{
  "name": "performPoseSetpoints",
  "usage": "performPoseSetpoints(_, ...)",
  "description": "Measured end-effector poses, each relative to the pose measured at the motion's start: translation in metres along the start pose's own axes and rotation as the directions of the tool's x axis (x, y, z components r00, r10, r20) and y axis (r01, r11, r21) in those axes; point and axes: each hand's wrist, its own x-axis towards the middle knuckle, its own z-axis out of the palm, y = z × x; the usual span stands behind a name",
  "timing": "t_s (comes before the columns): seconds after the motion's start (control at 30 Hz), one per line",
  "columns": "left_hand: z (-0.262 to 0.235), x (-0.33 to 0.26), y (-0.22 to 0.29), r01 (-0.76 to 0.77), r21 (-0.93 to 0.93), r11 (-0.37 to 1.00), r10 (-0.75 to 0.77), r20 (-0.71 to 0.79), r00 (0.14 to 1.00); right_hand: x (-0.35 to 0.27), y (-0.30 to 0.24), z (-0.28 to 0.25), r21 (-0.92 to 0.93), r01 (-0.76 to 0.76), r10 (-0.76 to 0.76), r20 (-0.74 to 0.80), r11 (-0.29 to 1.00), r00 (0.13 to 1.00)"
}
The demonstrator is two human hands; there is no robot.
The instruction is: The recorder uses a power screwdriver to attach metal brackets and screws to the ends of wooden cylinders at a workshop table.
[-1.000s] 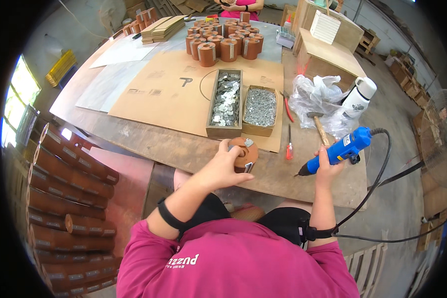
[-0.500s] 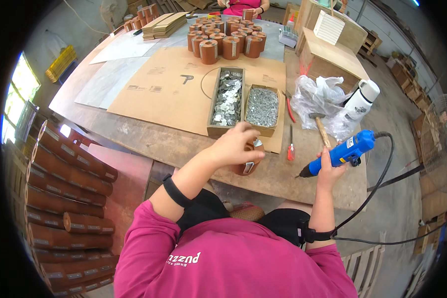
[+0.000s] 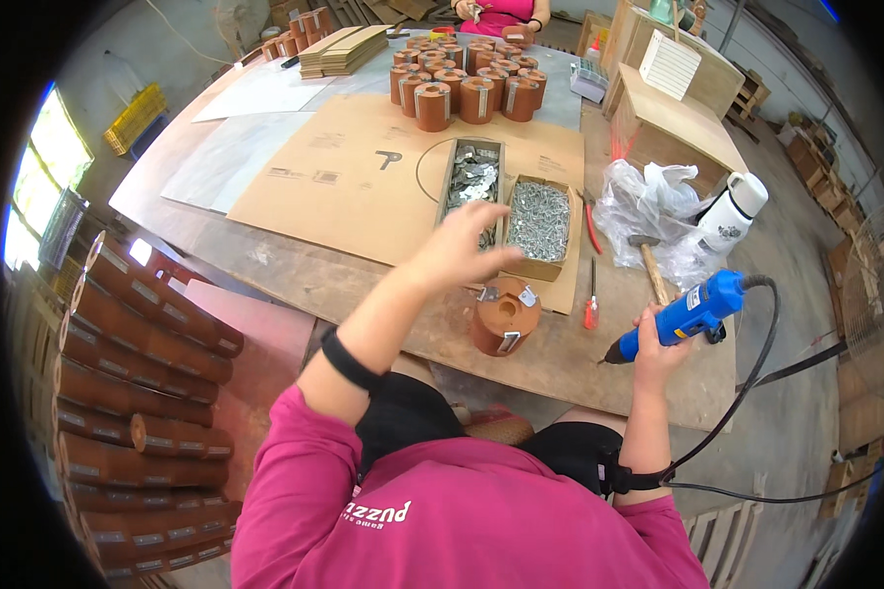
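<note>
My left hand (image 3: 467, 247) hovers over the near end of a narrow wooden box (image 3: 472, 177) of small flat metal pieces, its fingers apart and nothing visible in them. Just below that hand, a reddish-brown cylinder (image 3: 506, 319) with a hole in its top stands upright near the table's edge. Small metal plates sit around its rim. My right hand (image 3: 655, 346) is wrapped round a blue electric screwdriver (image 3: 692, 312), whose dark tip points down and left. A cord runs from its back end. Beside the metal pieces, a cardboard box (image 3: 540, 224) holds many screws.
A red-handled screwdriver (image 3: 592, 306), red pliers (image 3: 592, 228), a hammer (image 3: 650, 265), a plastic bag (image 3: 638, 211) and a white flask (image 3: 732, 211) lie to the right. More brown cylinders (image 3: 476, 98) stand farther back, near another person (image 3: 501, 15). Stacked brown rolls (image 3: 147, 373) fill the left.
My left hand has risen off the brown cylinder toward the metal pieces, uncovering the cylinder's top. My right hand still holds the electric screwdriver. The whole view has shifted slightly.
</note>
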Motion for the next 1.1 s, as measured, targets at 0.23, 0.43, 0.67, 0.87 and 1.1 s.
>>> performPoseSetpoints(0.23,0.005,0.051,-0.042,0.143,0.188,0.972,-0.173,0.156,0.973,-0.002,0.005,0.001,-0.111,-0.033,0.036,0.027,0.993,0.999)
performPoseSetpoints(0.43,0.063,0.075,-0.021,-0.089,0.636,0.767,-0.237,0.410,0.881,-0.001,-0.001,0.004,-0.079,-0.091,0.088,-0.034,0.993,0.996)
performPoseSetpoints(0.67,0.079,0.090,-0.029,-0.109,0.747,0.656,-0.345,0.425,0.837,-0.001,0.006,0.007,-0.096,0.029,-0.032,-0.030,0.995,0.999)
performPoseSetpoints(0.87,0.066,0.077,-0.019,0.025,0.627,0.779,-0.202,0.213,0.956,-0.001,-0.004,0.010,-0.089,0.001,0.000,0.006,0.996,1.000)
performPoseSetpoints(1.1,0.022,0.028,0.017,0.108,-0.220,0.970,-0.136,-0.118,0.984,0.006,-0.016,0.007,0.042,-0.052,0.054,-0.055,0.998,0.997)
